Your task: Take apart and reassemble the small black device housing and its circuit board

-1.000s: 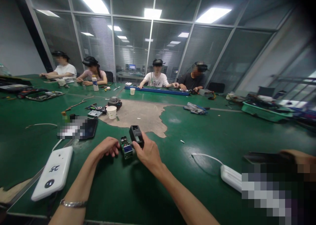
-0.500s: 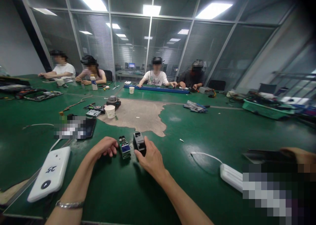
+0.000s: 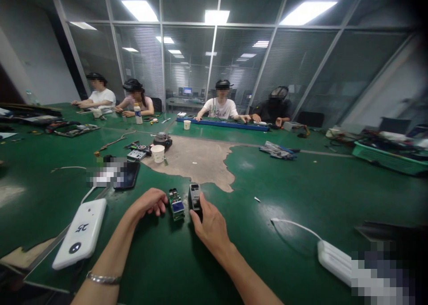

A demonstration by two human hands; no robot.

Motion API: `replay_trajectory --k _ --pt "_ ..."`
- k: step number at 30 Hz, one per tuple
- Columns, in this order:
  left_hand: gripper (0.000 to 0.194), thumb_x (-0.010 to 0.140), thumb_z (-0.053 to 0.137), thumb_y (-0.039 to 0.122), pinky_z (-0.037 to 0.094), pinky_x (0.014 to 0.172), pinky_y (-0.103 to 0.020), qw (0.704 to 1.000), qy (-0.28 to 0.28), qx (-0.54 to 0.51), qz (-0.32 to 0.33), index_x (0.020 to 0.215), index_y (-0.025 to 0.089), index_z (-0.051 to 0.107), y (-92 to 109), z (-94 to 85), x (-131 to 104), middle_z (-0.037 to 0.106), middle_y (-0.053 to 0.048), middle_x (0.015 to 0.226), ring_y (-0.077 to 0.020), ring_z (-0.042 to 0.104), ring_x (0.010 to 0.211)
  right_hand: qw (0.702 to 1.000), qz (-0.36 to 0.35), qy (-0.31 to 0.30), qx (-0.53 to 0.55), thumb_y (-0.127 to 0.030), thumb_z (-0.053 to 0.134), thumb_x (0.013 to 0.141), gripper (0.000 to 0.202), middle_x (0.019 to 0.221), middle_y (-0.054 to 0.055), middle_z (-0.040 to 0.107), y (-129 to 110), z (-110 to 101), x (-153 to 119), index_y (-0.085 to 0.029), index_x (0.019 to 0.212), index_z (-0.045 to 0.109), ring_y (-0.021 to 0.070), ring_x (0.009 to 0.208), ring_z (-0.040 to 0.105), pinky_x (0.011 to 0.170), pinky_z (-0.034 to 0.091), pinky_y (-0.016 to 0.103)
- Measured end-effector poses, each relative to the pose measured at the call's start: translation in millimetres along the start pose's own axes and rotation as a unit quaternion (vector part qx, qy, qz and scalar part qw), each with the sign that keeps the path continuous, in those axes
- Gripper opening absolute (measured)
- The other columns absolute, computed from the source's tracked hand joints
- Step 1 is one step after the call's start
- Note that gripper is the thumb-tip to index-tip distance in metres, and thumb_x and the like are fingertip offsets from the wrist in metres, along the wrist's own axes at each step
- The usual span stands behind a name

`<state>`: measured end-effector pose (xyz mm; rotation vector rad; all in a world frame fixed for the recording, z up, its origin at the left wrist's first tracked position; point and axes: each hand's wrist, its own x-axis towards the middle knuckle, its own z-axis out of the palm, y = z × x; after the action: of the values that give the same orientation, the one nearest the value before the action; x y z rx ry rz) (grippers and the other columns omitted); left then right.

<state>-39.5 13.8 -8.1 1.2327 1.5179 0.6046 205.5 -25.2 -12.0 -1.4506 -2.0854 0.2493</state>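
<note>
My right hand [image 3: 212, 220] grips a grey-and-black plastic housing [image 3: 195, 193], thumb at the near end and fingers along its right side. The housing stands on the green table, partly hidden by the hand. Just left of it, apart from it, lies a green circuit board module [image 3: 176, 206] with a small blue-faced screen and parts stacked on it. My left hand [image 3: 152, 203] rests beside the module's left side, fingers loosely bent and slightly apart, holding nothing visible. A silver bracelet circles the left wrist.
A white power bank [image 3: 80, 233] marked 25 lies left, near a dark phone [image 3: 129, 175]. A paper cup [image 3: 158, 154] stands ahead. Gloves [image 3: 277, 150], a white cable [image 3: 294, 224] and a green basket [image 3: 389, 158] are rightward. Several people sit across the table.
The whole view has shifted, so things appear further right. The person's hand and dark object at the right edge are less visible. My hands keep about the same place beside the module and housing.
</note>
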Motion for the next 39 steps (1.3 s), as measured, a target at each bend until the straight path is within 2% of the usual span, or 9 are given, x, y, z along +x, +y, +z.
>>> replay_trajectory --k 4,7,10,13,19,26,31,35,39 --pt "0.029 0.072 0.044 0.037 0.023 0.035 -0.019 1.000 0.002 0.000 0.006 0.079 0.013 0.057 -1.9 0.3 0.4 0.067 -0.008 0.063 -0.0114 0.056 0.042 0.996 0.023 0.032 0.080 -0.036 0.045 0.089 0.052 0.121 0.013 0.058 -1.8 -6.7 6.6 -0.013 0.135 0.041 0.0238 0.108 0.056 0.091 0.043 0.034" --pt "0.032 0.073 0.043 0.041 0.023 0.035 -0.018 1.000 -0.003 0.001 0.015 0.080 0.013 0.057 -4.6 0.1 2.3 0.067 -0.008 0.064 -0.0115 0.055 0.042 0.989 0.029 0.045 0.141 -0.041 0.044 0.089 0.051 0.115 0.011 0.062 -10.7 -15.5 13.2 -0.016 0.134 0.042 0.0210 0.094 0.062 0.084 0.047 0.032" --pt "0.032 0.073 0.042 0.040 0.022 0.035 -0.018 1.000 -0.005 0.005 0.018 0.081 0.013 0.057 -5.9 -0.3 3.7 0.066 -0.006 0.062 -0.0108 0.054 0.041 0.986 -0.013 0.039 0.159 -0.040 0.046 0.088 0.051 0.113 0.011 0.062 -27.1 -22.8 18.3 -0.016 0.133 0.042 0.0200 0.089 0.062 0.082 0.047 0.032" --pt "0.032 0.073 0.042 0.040 0.021 0.035 -0.017 1.000 -0.002 0.005 0.016 0.082 0.014 0.058 -5.8 -1.0 3.0 0.065 -0.005 0.061 -0.0108 0.054 0.040 0.991 -0.049 0.011 0.122 -0.038 0.050 0.085 0.051 0.108 0.011 0.063 -44.3 -26.0 20.3 -0.016 0.131 0.043 0.0217 0.092 0.061 0.080 0.045 0.030" --pt "0.031 0.071 0.044 0.040 0.024 0.036 -0.018 1.000 0.002 -0.006 0.022 0.077 0.014 0.059 -6.8 -1.4 2.5 0.064 -0.004 0.057 -0.0110 0.054 0.040 0.998 -0.056 -0.039 0.016 -0.042 0.048 0.086 0.048 0.095 0.010 0.065 -59.9 -18.5 20.5 -0.016 0.127 0.043 0.0217 0.081 0.062 0.069 0.042 0.027" --pt "0.030 0.071 0.045 0.040 0.025 0.035 -0.018 1.000 0.002 -0.010 0.028 0.075 0.013 0.059 -5.0 -0.9 2.5 0.065 -0.004 0.057 -0.0116 0.054 0.040 0.995 -0.063 -0.059 -0.040 -0.043 0.049 0.084 0.062 0.097 0.013 0.064 -59.3 -2.4 16.3 -0.012 0.135 0.033 0.0259 0.087 0.061 0.074 0.043 0.033" --pt "0.030 0.070 0.045 0.040 0.026 0.035 -0.019 1.000 0.005 -0.006 0.022 0.074 0.013 0.059 -3.3 -0.1 1.7 0.065 -0.005 0.058 -0.0112 0.054 0.039 0.993 -0.058 -0.087 -0.052 -0.044 0.050 0.083 0.062 0.102 0.014 0.063 -54.1 5.0 7.4 -0.014 0.135 0.034 0.0267 0.090 0.060 0.075 0.044 0.035" --pt "0.031 0.071 0.045 0.041 0.025 0.035 -0.018 1.000 0.002 -0.004 0.025 0.075 0.014 0.058 -3.9 0.9 1.9 0.065 -0.005 0.057 -0.0108 0.053 0.039 0.996 -0.053 -0.068 -0.036 -0.049 0.047 0.085 0.063 0.107 0.015 0.061 -52.8 6.6 8.8 -0.013 0.136 0.033 0.0269 0.094 0.059 0.077 0.044 0.036" --pt "0.030 0.071 0.045 0.040 0.024 0.035 -0.018 1.000 0.001 0.006 0.029 0.075 0.014 0.058 -3.3 1.3 1.2 0.064 -0.005 0.057 -0.0112 0.053 0.039 0.996 -0.047 -0.066 -0.026 -0.048 0.043 0.088 0.060 0.103 0.015 0.063 -51.9 11.7 10.7 -0.011 0.134 0.036 0.0269 0.091 0.060 0.076 0.045 0.036"
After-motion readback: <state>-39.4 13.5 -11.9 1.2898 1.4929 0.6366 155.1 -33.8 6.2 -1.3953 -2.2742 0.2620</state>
